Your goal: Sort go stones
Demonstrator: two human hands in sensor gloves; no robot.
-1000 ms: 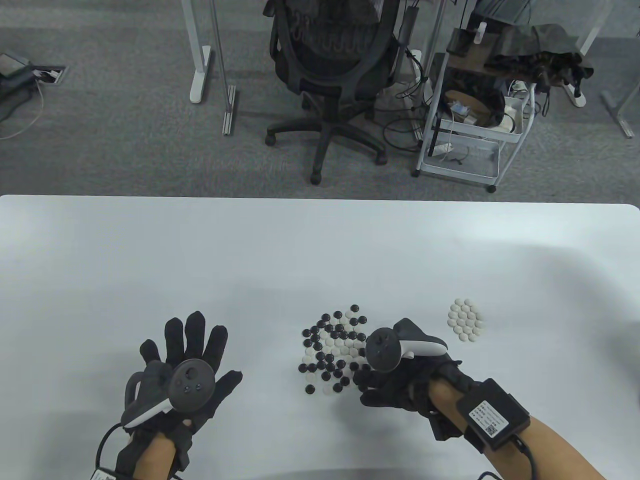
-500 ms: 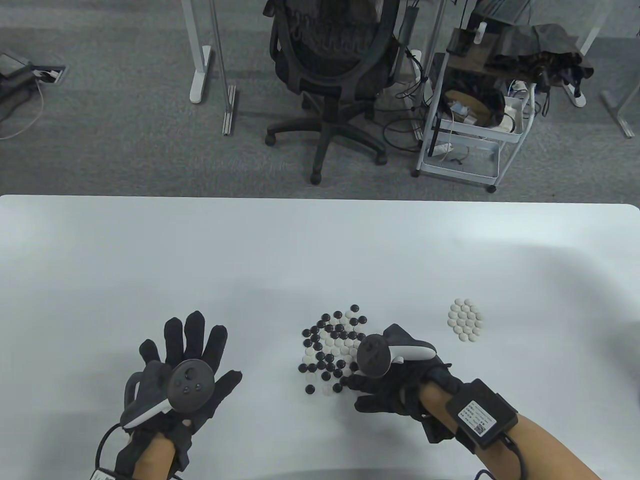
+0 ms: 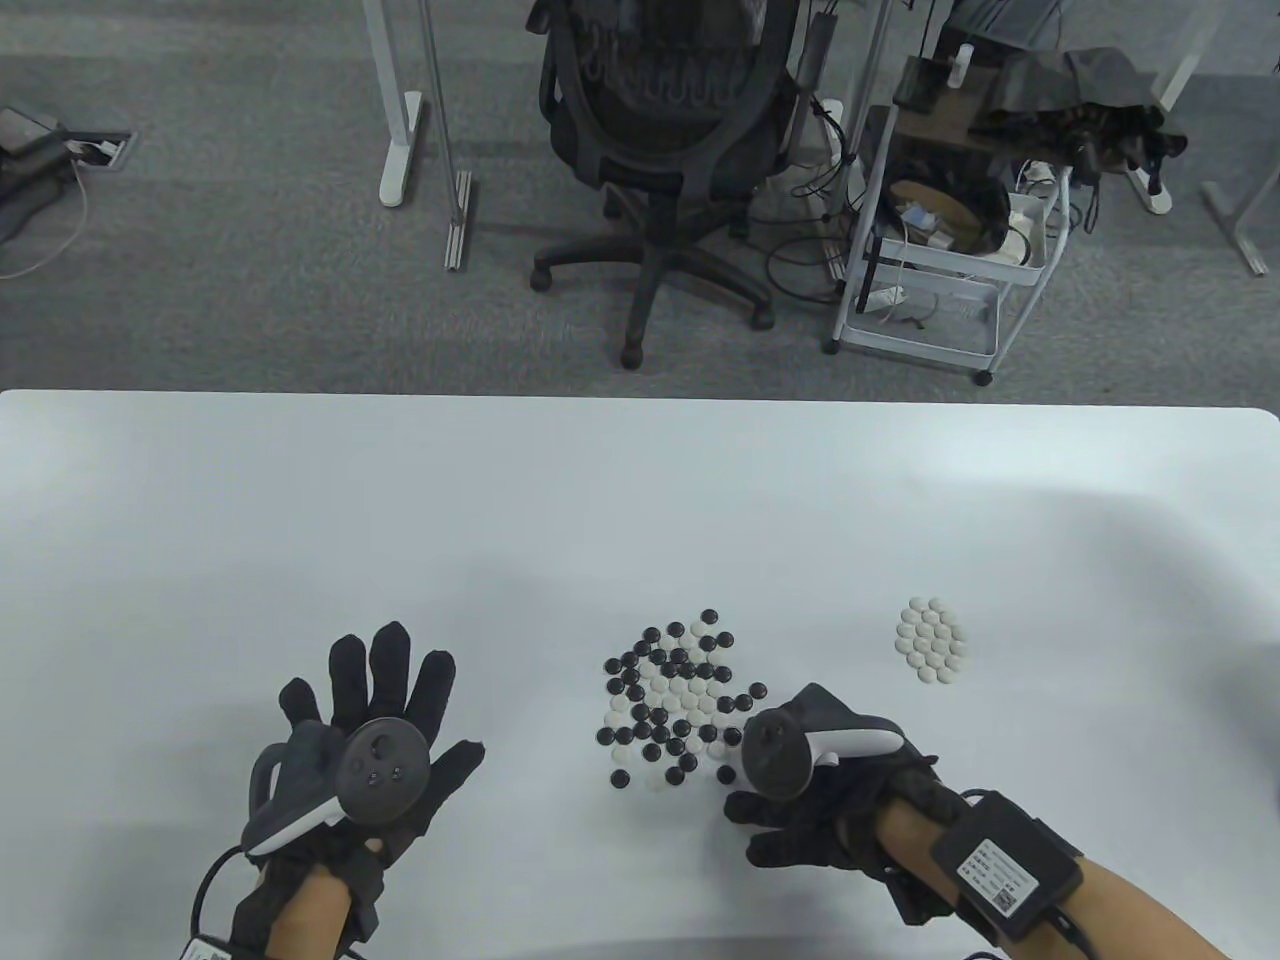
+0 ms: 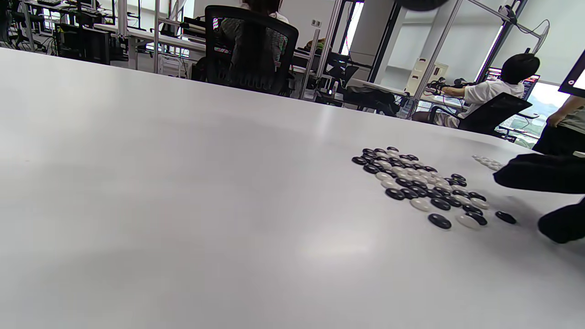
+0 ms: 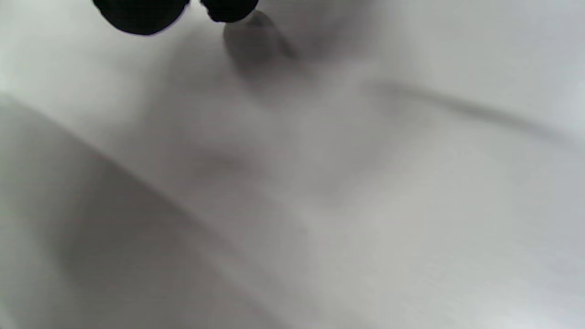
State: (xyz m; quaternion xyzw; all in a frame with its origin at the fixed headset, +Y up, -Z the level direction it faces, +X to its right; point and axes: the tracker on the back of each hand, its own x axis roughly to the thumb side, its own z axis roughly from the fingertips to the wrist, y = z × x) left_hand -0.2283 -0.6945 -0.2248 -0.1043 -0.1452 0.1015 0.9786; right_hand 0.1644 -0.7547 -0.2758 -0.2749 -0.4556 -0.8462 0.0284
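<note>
The mixed heap of small round black and white Go stones [image 3: 672,700] lies on the white counter [image 3: 640,500] a little right of the middle, stretched roughly from its far end down toward the person, and the whole question of the next pick turns on its near right corner. There the right gloved hand [image 3: 800,815] sits just beside the heap, at its near right edge, with its fingertips next to a lone white stone [image 3: 726,775] that lies apart from the rest; a single black stone [image 3: 758,690] also lies loose off the heap's right side, just beyond the hand. The fingers of that hand look curled under the tracker, but whether they pinch a stone cannot be told from the table view, and the right wrist view is blurred and shows only two dark fingertips [image 5: 139,16] over bare counter. The left gloved hand [image 3: 365,745] lies flat and spread, palm down, well apart to the left of the heap and holding nothing. The tidy cluster of sorted white stones [image 3: 932,640] sits farther off and to the right of the right hand, so this hand is plainly the nearer one both to the heap and to that cluster, and I judge the sorting is far from finished.
</note>
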